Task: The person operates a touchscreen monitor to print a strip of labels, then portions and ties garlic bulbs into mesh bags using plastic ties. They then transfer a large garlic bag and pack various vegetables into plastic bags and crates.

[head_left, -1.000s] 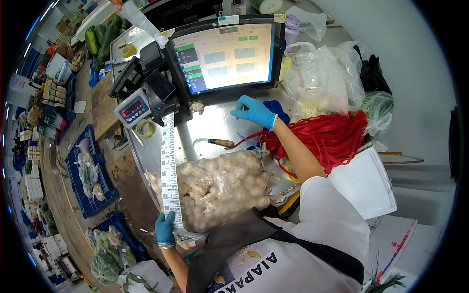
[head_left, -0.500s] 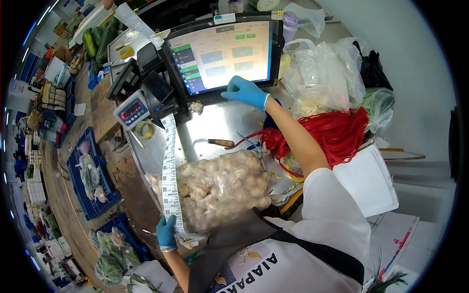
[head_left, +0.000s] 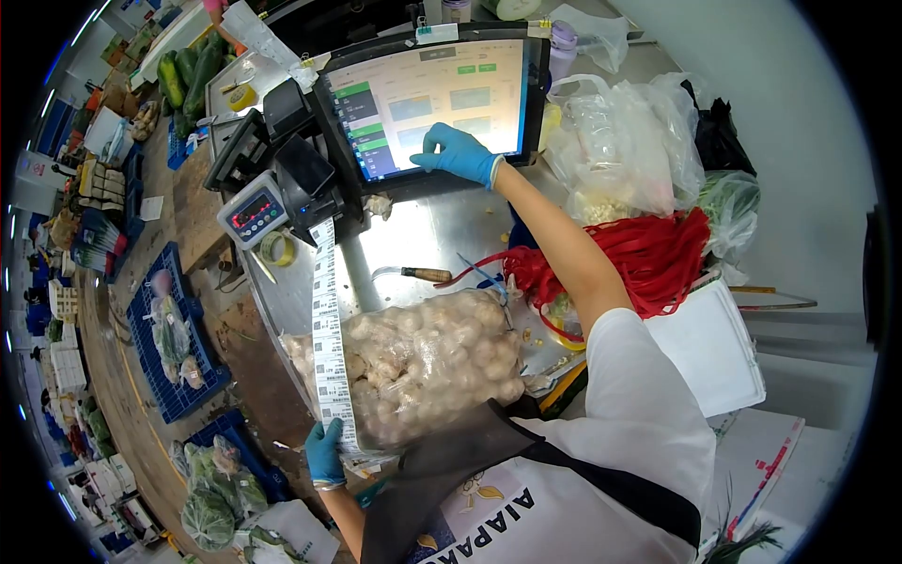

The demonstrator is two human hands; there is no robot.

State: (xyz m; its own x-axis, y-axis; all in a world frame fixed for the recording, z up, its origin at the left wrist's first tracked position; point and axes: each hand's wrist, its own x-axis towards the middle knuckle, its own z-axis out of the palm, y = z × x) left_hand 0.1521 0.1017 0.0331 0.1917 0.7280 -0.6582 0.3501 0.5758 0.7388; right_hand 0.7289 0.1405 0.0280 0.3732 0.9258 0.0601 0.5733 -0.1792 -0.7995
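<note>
A long strip of printed labels (head_left: 329, 324) runs from the label printer (head_left: 305, 174) down across a clear bag of whitish round produce (head_left: 427, 362). My left hand (head_left: 325, 453), in a blue glove, pinches the strip near its lower end. In a matching glove, my right hand (head_left: 457, 153) is in front of the lower part of the lit screen (head_left: 432, 103), fingers curled with nothing visible in them. Whether a fingertip touches the screen cannot be made out. A wooden-handled hooked knife (head_left: 426, 274) lies on the metal table behind the bag.
Red straps (head_left: 648, 258) and clear plastic bags (head_left: 615, 141) lie at the right, with a white foam box (head_left: 705, 348) below. Yellow tape (head_left: 277, 248) sits by the scale display (head_left: 254, 216). Blue crates (head_left: 177, 348) with bagged vegetables are at the left.
My right hand has moved left and up, from beside the screen to in front of its lower part. My left hand has shifted slightly right and down, still on the strip.
</note>
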